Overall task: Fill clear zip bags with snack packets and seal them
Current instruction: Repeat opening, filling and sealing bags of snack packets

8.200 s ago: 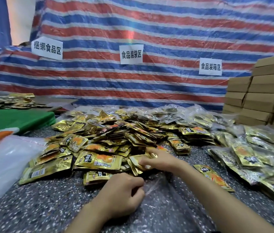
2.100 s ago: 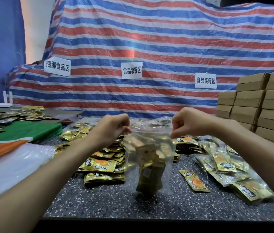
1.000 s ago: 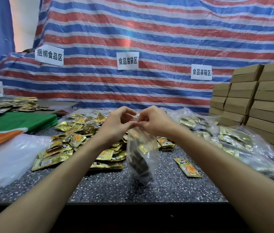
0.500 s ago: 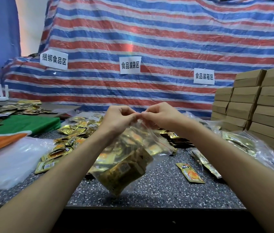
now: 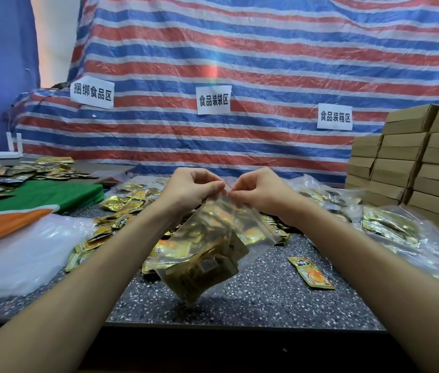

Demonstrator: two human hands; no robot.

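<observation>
Pinching top of clear zip bag [image 5: 213,246] with left hand [image 5: 190,188] and right hand [image 5: 258,191]; long axis slanted, bottom toward near edge of desk [image 5: 267,300].

left sign [image 5: 92,92] on the striped tarp [image 5: 267,49], up-left of the grip on the zip bag [image 5: 207,254]: 捆绑食品区 | middle sign [image 5: 213,100], straight above the grip: 食品装袋区 | right sign [image 5: 335,116], up-right of the grip: 食品装箱区 | loose snack packet [image 5: 311,273], down-right of the grip: print too small to read

Speckled table [image 5: 267,300] holds loose gold snack packets [image 5: 121,205], filled bags [image 5: 390,227], clear plastic [image 5: 16,254].
</observation>
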